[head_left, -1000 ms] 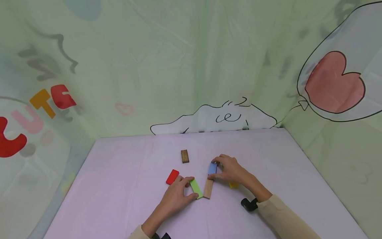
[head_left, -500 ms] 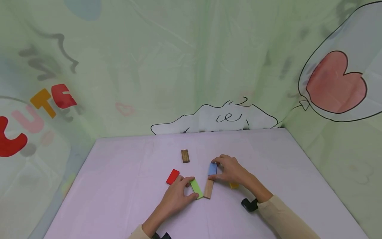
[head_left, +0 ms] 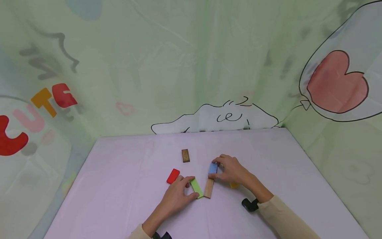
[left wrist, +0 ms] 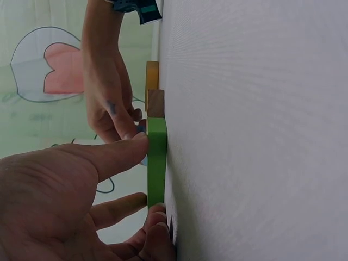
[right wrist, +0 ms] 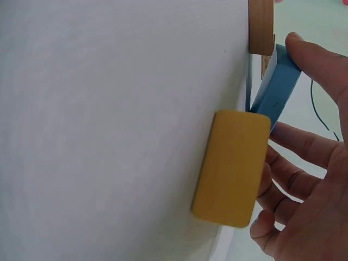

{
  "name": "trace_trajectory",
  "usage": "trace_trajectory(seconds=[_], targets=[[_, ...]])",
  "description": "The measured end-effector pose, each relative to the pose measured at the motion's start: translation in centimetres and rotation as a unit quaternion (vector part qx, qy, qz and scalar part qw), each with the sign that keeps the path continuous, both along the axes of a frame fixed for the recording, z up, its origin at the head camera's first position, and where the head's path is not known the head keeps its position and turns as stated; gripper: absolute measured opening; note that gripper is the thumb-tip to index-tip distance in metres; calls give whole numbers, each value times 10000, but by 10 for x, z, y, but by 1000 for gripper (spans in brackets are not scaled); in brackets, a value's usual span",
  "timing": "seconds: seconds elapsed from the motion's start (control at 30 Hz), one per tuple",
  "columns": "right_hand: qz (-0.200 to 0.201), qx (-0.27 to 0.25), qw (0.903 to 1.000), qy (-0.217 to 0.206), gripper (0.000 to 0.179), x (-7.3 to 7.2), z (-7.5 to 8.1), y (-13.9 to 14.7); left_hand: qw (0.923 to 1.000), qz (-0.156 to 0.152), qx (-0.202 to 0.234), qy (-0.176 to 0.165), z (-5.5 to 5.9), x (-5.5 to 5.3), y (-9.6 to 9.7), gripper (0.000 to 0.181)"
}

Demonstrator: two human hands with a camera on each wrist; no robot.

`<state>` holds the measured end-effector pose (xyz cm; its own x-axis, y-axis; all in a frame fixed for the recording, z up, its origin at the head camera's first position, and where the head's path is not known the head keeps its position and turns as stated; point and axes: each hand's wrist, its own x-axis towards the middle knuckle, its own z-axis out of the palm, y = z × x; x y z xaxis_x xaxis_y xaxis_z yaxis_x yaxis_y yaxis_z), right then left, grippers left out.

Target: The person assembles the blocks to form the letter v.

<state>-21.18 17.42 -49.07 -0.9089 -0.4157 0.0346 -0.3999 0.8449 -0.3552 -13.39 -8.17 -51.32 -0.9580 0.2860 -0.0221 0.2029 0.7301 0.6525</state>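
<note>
Thumb and fingertips of my left hand (head_left: pixel 176 196) pinch a green block (head_left: pixel 196 188) by its two ends on the table; the left wrist view shows its long green side (left wrist: pixel 157 163) close to the surface. My right hand (head_left: pixel 231 170) grips a blue block (head_left: pixel 213 168) the same way. In the right wrist view this blue block (right wrist: pixel 278 84) leans at a slant, its thumb end up. A plain wooden block (head_left: pixel 209 188) lies in line with the blue one, its near end right beside the green block's near end, forming a narrow V.
A red block (head_left: pixel 173 176) lies just beyond my left hand, and a dark brown block (head_left: pixel 185 155) farther back. The yellow block (head_left: pixel 234 185) is partly hidden under my right wrist. Printed fabric walls (head_left: pixel 149 66) stand behind the pale table (head_left: pixel 119 186) and at its sides.
</note>
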Motion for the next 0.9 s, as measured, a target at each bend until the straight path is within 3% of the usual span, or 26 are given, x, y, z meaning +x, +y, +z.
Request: trace_trajectory(seconds=[0.47, 0.7, 0.9], targets=[[410, -100, 9985, -351, 75, 1, 2, 10, 10000, 19, -11, -64, 1, 1, 0, 61], [525, -486, 9954, -637, 69, -3, 1, 17, 10000, 25, -26, -67, 2, 1, 0, 61], [614, -582, 9946, -594, 66, -6, -2, 18, 10000, 18, -15, -62, 1, 0, 0, 61]])
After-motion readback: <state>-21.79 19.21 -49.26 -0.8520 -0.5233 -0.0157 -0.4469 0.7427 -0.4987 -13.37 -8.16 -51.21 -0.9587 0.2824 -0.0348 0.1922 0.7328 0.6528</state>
